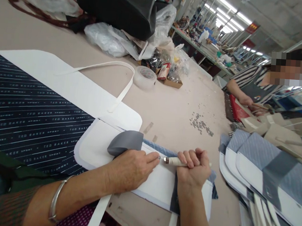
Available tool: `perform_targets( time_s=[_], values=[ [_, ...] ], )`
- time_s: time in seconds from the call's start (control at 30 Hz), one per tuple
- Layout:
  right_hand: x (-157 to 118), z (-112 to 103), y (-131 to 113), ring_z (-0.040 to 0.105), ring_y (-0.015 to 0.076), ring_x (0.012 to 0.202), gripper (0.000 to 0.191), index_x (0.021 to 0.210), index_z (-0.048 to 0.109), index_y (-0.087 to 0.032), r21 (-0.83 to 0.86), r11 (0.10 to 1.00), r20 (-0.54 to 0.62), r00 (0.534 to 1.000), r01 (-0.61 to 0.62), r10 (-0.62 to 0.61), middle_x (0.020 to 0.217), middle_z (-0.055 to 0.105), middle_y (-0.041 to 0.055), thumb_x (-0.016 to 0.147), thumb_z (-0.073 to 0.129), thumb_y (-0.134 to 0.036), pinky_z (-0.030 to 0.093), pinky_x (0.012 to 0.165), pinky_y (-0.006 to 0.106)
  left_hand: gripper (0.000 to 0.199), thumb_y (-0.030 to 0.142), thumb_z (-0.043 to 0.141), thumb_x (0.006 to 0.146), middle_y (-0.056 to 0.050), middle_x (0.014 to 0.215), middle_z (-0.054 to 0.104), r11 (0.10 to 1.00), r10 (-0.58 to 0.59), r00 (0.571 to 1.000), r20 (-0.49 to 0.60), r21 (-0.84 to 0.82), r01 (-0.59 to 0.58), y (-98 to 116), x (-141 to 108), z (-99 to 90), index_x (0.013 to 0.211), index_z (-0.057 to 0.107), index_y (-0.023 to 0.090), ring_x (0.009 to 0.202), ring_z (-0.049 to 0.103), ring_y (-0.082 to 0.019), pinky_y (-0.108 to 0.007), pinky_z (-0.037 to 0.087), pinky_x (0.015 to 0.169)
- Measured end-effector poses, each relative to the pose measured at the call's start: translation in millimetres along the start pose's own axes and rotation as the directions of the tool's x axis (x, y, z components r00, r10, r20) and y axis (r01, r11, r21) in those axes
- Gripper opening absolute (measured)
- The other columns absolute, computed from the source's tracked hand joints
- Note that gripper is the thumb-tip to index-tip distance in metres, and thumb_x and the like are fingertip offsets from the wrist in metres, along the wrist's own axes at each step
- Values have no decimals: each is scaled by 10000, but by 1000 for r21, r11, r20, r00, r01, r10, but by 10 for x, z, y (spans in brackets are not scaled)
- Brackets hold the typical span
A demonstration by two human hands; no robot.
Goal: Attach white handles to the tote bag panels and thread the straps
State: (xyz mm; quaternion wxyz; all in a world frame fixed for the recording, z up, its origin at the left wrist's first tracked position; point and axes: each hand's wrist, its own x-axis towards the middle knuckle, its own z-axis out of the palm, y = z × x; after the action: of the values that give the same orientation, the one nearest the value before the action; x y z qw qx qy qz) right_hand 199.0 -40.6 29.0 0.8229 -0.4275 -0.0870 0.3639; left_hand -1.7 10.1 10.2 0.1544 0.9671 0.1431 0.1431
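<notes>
A white bag panel (97, 140) with blue striped fabric along its edge lies across the near side of the table. My left hand (134, 168) rests on it, fingers together, the fingertips pinched at a small metal piece (159, 157). In a closed fist, my right hand (193, 167) grips a hand tool with a pale wrapped handle (175, 161). Its narrow metal end points left at that piece; whether the two touch I cannot tell. A grey flap (127, 142) curls up from the panel beside my left hand. White straps (100, 212) hang over the table's near edge.
Dark printed fabric (32, 115) and a larger white panel (72, 83) lie left. A tape roll (145, 77), a small cardboard box (173, 83) and scattered metal bits (200, 124) lie beyond. Stacked panels (269, 162) stand right, near a co-worker in a striped sleeve (246, 78).
</notes>
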Motion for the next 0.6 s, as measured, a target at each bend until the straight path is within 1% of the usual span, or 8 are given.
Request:
perform_targets(
  time_s=[0.13, 0.23, 0.37, 0.47, 0.6],
  values=[
    [73, -77, 96, 188, 45, 336, 267, 684, 541, -196, -39, 999, 43, 999, 4, -2, 416, 270, -143, 789, 720, -365, 305, 398, 179, 342, 143, 469, 938, -123, 1218, 612, 1000, -11, 999, 48, -5, 11, 3, 15, -10, 1275, 519, 161, 869, 632, -192, -308, 522, 749],
    [80, -96, 119, 207, 45, 335, 238, 693, 555, -191, -3, 1000, 26, 999, -22, 22, 409, 290, -141, 793, 717, -332, 311, 399, 176, 336, 150, 467, 942, -119, 1202, 615, 1000, -20, 997, 69, -9, 21, 2, 24, -18, 1274, 518, 159, 836, 625, -188, -307, 516, 711],
    [73, -89, 138, 216, 38, 329, 192, 699, 571, -181, 32, 998, 9, 999, -48, 48, 404, 320, -135, 793, 703, -284, 300, 390, 164, 306, 147, 459, 946, -116, 1172, 621, 1000, -9, 997, 81, -15, 10, -3, 35, -33, 1242, 533, 152, 821, 619, -186, -312, 511, 701],
    [78, -89, 148, 200, 38, 326, 183, 692, 585, -180, -13, 1000, 33, 999, -22, 23, 404, 302, -134, 790, 701, -283, 299, 384, 168, 266, 145, 453, 947, -113, 1155, 624, 999, 0, 996, 87, -36, 4, -11, 45, -45, 1194, 551, 145, 797, 619, -182, -317, 510, 683],
    [76, -55, 150, 142, 44, 333, 184, 687, 595, -193, -78, 996, 50, 998, 36, -32, 412, 244, -139, 803, 684, -304, 288, 371, 166, 247, 143, 445, 940, -114, 1157, 631, 998, 8, 994, 107, -58, -2, -25, 54, -40, 1157, 560, 124, 774, 625, -184, -324, 512, 652]
  ],
)
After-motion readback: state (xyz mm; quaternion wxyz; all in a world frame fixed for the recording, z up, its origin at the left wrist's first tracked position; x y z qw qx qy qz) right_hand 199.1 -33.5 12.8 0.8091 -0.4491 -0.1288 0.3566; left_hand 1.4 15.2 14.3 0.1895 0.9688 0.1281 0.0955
